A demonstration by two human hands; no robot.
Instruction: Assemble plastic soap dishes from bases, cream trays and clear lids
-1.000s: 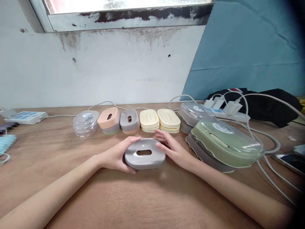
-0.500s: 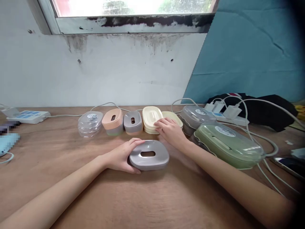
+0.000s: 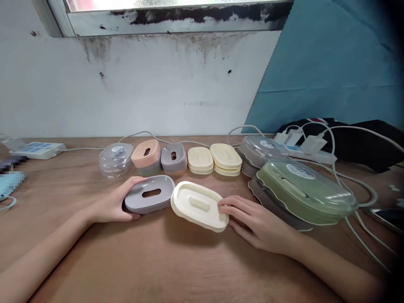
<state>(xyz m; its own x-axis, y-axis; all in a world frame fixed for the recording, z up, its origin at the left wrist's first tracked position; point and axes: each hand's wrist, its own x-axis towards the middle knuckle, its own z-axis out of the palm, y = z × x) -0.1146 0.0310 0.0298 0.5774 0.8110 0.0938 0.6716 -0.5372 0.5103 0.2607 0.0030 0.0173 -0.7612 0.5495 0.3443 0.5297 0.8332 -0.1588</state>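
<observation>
My left hand (image 3: 112, 203) grips the left end of a grey oval slotted lid (image 3: 164, 189), thumb below and fingers over its far edge. A cream oval tray-like piece (image 3: 191, 214) with a raised bar in its middle is pinched at its right end by my right hand (image 3: 261, 223). That piece is tilted, and its left end comes right up to the grey lid; whether they touch I cannot tell. Behind them sit two short stacks of similar cream pieces, a left stack (image 3: 200, 158) and a right stack (image 3: 226, 156).
Along the back are clear covers (image 3: 116, 159), a peach slotted lid (image 3: 147, 152) and a small grey slotted lid (image 3: 173, 156). To the right, stacked green covers (image 3: 307, 191) and grey covers (image 3: 263, 147) stand near white cables and a power strip (image 3: 311, 155).
My right hand has lifted the cream piece off the back row and brought it nearer, beside the grey lid. My left hand has moved left with the grey lid. The view has tipped down slightly.
</observation>
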